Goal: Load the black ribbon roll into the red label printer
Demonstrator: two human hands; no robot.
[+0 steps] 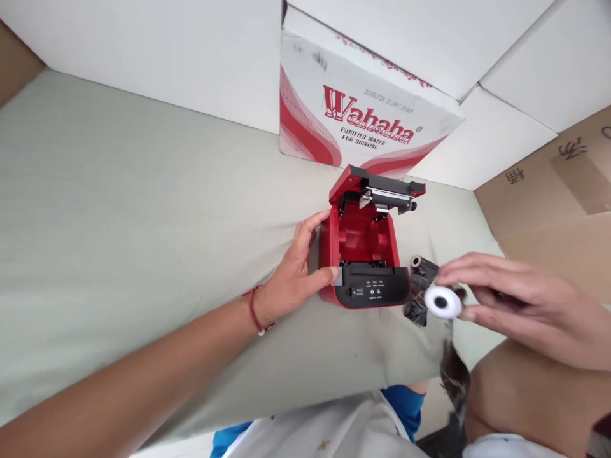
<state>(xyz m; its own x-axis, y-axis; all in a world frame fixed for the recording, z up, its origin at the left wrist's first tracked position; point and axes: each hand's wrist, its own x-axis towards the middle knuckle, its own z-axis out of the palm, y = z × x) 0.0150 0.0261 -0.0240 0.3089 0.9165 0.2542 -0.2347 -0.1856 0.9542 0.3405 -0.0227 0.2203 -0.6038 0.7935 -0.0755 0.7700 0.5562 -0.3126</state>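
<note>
A small red printer [365, 254] stands on the grey-green cloth [143, 222] with its lid swung open and its paper bay empty. My left hand [296, 273] grips the printer's left side, thumb on the front corner. My right hand [520, 305] pinches a white paper roll [443, 303] just right of the printer, above the cloth. Dark torn wrapping [422, 286] lies under the roll, beside the printer.
A white and red cardboard box [353, 114] marked Wahaha stands right behind the printer. White boxes [515, 76] line the back. Brown cardboard [558, 184] sits at the right. My knee [525, 394] shows at the lower right.
</note>
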